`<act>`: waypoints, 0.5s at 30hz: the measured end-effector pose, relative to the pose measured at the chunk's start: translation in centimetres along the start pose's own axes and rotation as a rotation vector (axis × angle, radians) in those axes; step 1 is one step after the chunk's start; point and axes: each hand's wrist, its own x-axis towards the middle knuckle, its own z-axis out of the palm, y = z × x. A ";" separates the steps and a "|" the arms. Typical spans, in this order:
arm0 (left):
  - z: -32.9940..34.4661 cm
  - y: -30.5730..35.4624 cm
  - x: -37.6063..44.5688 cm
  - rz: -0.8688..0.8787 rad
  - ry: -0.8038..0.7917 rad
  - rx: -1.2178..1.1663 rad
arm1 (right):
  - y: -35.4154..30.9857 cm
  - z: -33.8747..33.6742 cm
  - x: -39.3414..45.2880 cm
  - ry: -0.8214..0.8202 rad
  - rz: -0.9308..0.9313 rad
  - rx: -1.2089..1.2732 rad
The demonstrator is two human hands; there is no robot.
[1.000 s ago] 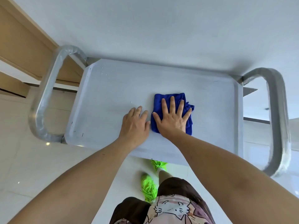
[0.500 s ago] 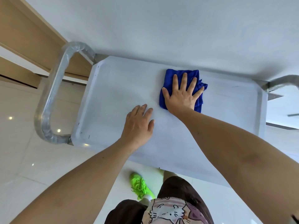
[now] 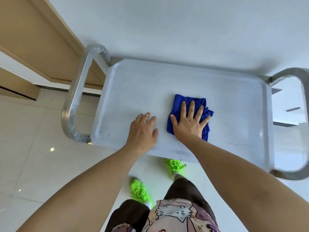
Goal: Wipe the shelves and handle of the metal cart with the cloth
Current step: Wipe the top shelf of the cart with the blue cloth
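The metal cart's top shelf [image 3: 234,104] fills the middle of the view, seen from above. A folded blue cloth [image 3: 178,102] lies on it, right of centre near the front edge. My right hand [image 3: 189,123] presses flat on the cloth with fingers spread. My left hand [image 3: 143,129] rests palm down on the bare shelf just left of the cloth, holding nothing. A tubular handle wrapped in plastic film [image 3: 75,96] loops off the cart's left end. A second tubular handle [image 3: 304,128] loops off the right end. A few water drops sit at the shelf's far left corner.
A white wall [image 3: 184,30] runs right behind the cart. A wooden door and frame [image 3: 33,39] stand at the upper left. Pale floor tiles [image 3: 33,148] spread to the left. My feet in bright green shoes [image 3: 173,166] stand under the cart's front edge.
My right hand has pulled the cloth back from the shelf's far edge toward the front edge. My left hand has stayed flat on the shelf. The view has shifted, bringing the right handle back in.
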 end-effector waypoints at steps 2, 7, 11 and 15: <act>-0.1 -1.0 -1.2 0.008 -0.003 -0.003 | -1.2 0.8 -2.5 -0.008 0.017 0.001; 0.2 -3.6 -3.8 -0.019 -0.026 0.026 | -4.2 2.9 -8.5 -0.032 0.030 0.003; 1.0 -6.1 -5.8 -0.054 -0.158 0.063 | -6.9 4.5 -12.0 -0.046 0.029 0.012; 0.7 -6.8 -5.6 -0.002 -0.263 0.105 | -8.6 5.4 -13.1 -0.055 0.038 0.024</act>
